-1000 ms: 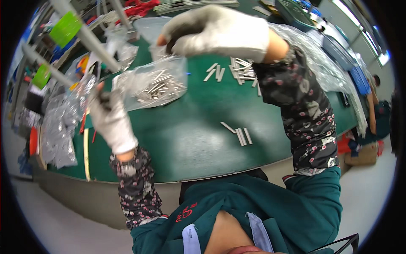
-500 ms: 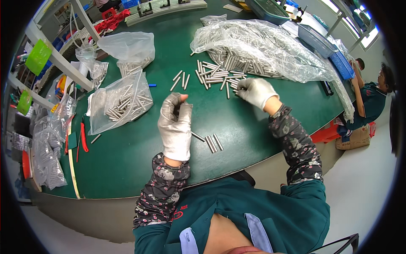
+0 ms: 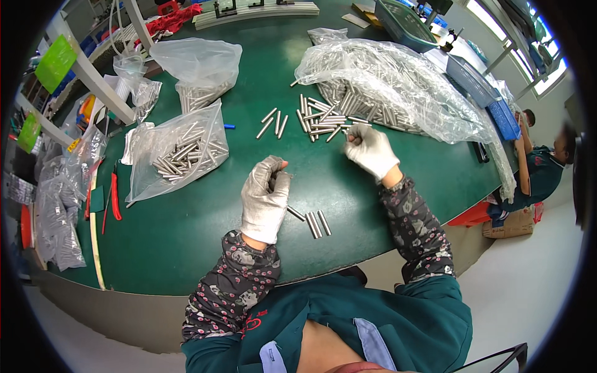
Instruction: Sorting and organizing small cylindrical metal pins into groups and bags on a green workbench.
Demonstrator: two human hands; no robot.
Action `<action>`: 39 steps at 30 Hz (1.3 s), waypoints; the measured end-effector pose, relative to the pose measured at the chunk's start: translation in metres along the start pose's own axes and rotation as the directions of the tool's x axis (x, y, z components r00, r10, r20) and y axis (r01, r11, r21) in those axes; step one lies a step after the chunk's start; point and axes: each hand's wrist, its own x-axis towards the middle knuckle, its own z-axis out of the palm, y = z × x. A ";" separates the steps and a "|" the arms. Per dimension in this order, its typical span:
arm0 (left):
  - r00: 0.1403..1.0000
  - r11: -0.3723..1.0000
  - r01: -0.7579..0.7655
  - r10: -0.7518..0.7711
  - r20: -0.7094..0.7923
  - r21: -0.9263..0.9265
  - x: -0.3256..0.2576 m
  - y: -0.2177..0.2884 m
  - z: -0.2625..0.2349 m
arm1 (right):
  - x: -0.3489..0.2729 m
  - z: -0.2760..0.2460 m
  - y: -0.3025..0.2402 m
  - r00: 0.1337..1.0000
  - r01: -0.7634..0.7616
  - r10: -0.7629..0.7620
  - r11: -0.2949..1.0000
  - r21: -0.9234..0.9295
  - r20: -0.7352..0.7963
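Toward the near edge of the green worktop [image 3: 186, 252], a short row of silver cylindrical metal rods [image 3: 318, 224] is lying roughly parallel, one slanted silver rod [image 3: 296, 213] sitting between it and the left hand. Only these few are standing out as set apart near the edge. Plenty looks left: a loose heap of silver rods [image 3: 316, 123] is spreading toward the far side, three separate silver rods [image 3: 278, 125] are lying left of it, and a large clear plastic bag [image 3: 398, 84] is holding many more toward the far right corner. On the left side, a smaller clear plastic bag [image 3: 144, 173] is already containing a batch.

Pose: hands are keeping well apart. The white-gloved left hand [image 3: 266, 200] is hovering or resting, can't tell which, fingers curling, thumb side up. The white-gloved right hand [image 3: 372, 153] is bending its fingers down just nearside of the heap. Whether either is gripping a rod, cannot tell. Both forearms, in dark floral sleeves [image 3: 418, 227], are angling in from the near edge.
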 end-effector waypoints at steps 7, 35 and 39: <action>1.000 0.999 0.029 -0.029 0.011 -0.024 0.000 -0.001 -0.003 | -0.016 -0.004 -0.006 0.944 0.314 -0.301 0.945 0.092 -0.134; 0.988 0.985 0.154 -0.151 0.040 -0.078 0.002 -0.005 -0.002 | 0.040 0.011 -0.044 0.939 0.270 -0.131 0.855 -0.444 0.319; 0.983 0.985 0.168 -0.164 0.087 -0.033 0.002 0.000 -0.004 | 0.037 0.016 -0.045 0.906 0.367 -0.179 0.784 -0.501 0.383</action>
